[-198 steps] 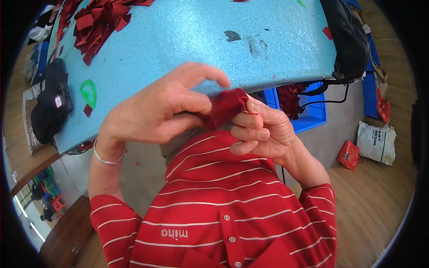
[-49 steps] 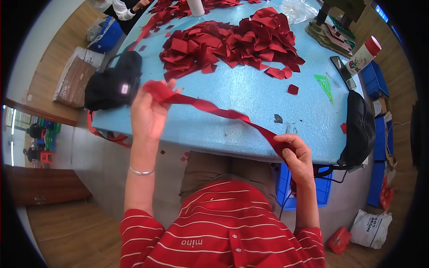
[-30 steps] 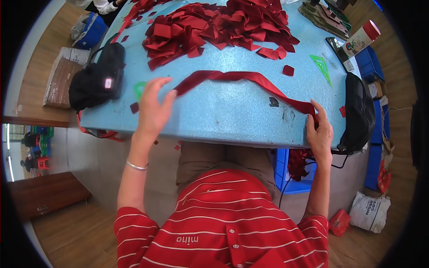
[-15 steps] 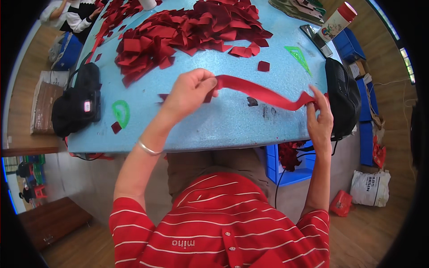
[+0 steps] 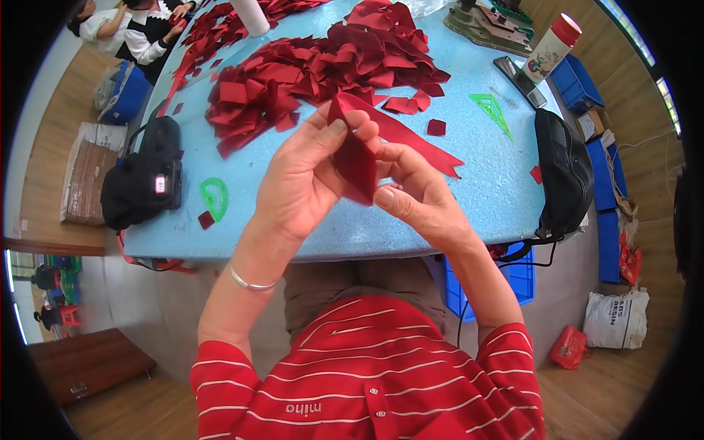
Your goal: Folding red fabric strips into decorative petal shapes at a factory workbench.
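1. Wooden flooring surrounds a light blue table [image 5: 469,220], which fills the upper part of the head view.
2. Above the table's near edge, the left hand [image 5: 308,180] and the right hand [image 5: 418,198] meet around a long dark red ribbon strip [image 5: 359,161].
3. The left hand is clamped on a folded part of the ribbon strip, thumb in front and fingers behind, so the fold stands upright between the two hands.
4. The right hand is closed against the fold's lower right side, its thumb pressing the fabric from below.
5. From the fold, the strip's free tail runs up and to the right, past the right hand's fingers, ending in a cut tip over the table.
6. Beyond the hands, a large heap of cut dark red fabric pieces [image 5: 308,70] covers the table's far half.
7. A green translucent protractor [image 5: 214,198] lies on the table left of the left hand, near a black bag [image 5: 143,183] at the left edge.
8. A green translucent set square [image 5: 493,111] lies to the right of the heap, and another black bag [image 5: 561,176] sits at the right edge.
9. A silver bangle [image 5: 249,279] circles the left wrist.
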`<state>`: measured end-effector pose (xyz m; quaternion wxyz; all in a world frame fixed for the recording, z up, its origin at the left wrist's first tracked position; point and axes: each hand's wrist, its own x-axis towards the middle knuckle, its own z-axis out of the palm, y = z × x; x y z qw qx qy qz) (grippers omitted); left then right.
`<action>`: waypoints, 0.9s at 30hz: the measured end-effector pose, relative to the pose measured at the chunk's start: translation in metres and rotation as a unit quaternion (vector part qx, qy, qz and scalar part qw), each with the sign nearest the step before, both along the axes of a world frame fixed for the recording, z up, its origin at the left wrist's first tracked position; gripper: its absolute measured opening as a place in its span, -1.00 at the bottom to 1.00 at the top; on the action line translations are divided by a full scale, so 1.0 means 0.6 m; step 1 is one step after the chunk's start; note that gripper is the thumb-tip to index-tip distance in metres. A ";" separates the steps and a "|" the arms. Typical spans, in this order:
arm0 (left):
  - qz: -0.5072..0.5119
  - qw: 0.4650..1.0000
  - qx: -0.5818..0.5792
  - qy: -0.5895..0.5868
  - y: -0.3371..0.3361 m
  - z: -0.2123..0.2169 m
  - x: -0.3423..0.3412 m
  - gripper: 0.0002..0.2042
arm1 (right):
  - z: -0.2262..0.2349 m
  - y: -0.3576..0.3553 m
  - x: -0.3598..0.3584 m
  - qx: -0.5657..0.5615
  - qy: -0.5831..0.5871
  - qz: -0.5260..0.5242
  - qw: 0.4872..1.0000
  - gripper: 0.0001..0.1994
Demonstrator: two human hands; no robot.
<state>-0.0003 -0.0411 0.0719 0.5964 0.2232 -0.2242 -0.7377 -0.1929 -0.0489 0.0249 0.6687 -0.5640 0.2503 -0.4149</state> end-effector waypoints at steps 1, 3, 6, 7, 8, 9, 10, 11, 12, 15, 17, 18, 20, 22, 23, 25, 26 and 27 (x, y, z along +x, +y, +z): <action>0.029 0.999 0.000 -0.037 0.002 0.001 0.006 -0.80 | 0.005 -0.011 -0.009 0.004 0.047 0.039 0.998 -0.56; 0.048 0.998 -0.004 -0.050 0.008 -0.010 0.022 -0.81 | 0.002 -0.026 -0.019 -0.065 0.113 0.060 0.990 -0.55; 0.037 0.999 -0.005 -0.021 0.019 -0.019 0.029 -0.82 | 0.009 -0.018 -0.002 -0.058 0.081 0.038 0.994 -0.49; 0.022 1.000 0.000 -0.004 0.023 -0.021 0.028 -0.82 | 0.011 -0.015 0.007 -0.049 0.059 0.034 0.996 -0.50; 0.005 1.000 0.002 0.014 0.026 -0.020 0.027 -0.83 | 0.014 -0.014 0.013 -0.042 0.038 0.030 0.998 -0.52; 0.004 1.000 0.007 0.017 0.028 -0.018 0.024 -0.82 | 0.005 -0.015 0.019 -0.029 0.004 0.056 0.998 -0.48; 0.002 1.000 0.011 0.020 0.029 -0.015 0.021 -0.82 | 0.008 -0.013 0.019 -0.025 0.011 0.061 0.998 -0.50; 0.001 1.000 0.018 0.022 0.031 -0.015 0.020 -0.82 | 0.010 -0.010 0.019 -0.020 0.016 0.065 0.998 -0.51; 0.027 1.000 0.015 0.000 0.032 -0.015 0.022 -0.81 | 0.012 -0.007 0.019 -0.015 0.022 0.070 0.997 -0.52; 0.102 0.988 0.024 -0.115 0.030 -0.029 0.038 -0.76 | 0.007 -0.017 0.000 0.084 0.027 0.101 0.991 -0.76; 0.091 0.916 0.015 -0.390 0.031 -0.037 0.057 -0.71 | 0.004 -0.014 0.000 0.095 -0.007 0.094 0.991 -0.77; 0.080 0.853 0.007 -0.516 0.032 -0.042 0.058 -0.68 | 0.000 -0.011 0.003 0.119 -0.024 0.079 0.990 -0.77; 0.130 0.792 -0.115 -0.586 0.050 -0.047 0.051 -0.59 | -0.003 -0.006 0.009 0.147 -0.044 0.064 0.986 -0.76; 0.178 0.707 -0.234 -0.643 0.068 -0.048 0.045 -0.47 | 0.005 -0.005 0.013 0.159 -0.050 0.066 0.984 -0.76; 0.138 0.727 -0.292 -0.606 0.067 -0.048 0.040 -0.37 | 0.011 -0.005 0.014 0.169 -0.076 0.082 0.979 -0.73; 0.089 0.787 -0.287 -0.539 0.067 -0.056 0.028 -0.37 | 0.016 0.003 0.029 0.158 -0.074 0.055 0.983 -0.72; 0.064 0.813 -0.285 -0.503 0.066 -0.058 0.025 -0.37 | 0.017 0.006 0.034 0.151 -0.075 0.040 0.985 -0.71; 0.063 0.814 -0.273 -0.508 0.066 -0.055 0.026 -0.38 | 0.017 0.006 0.033 0.144 -0.072 0.034 0.986 -0.69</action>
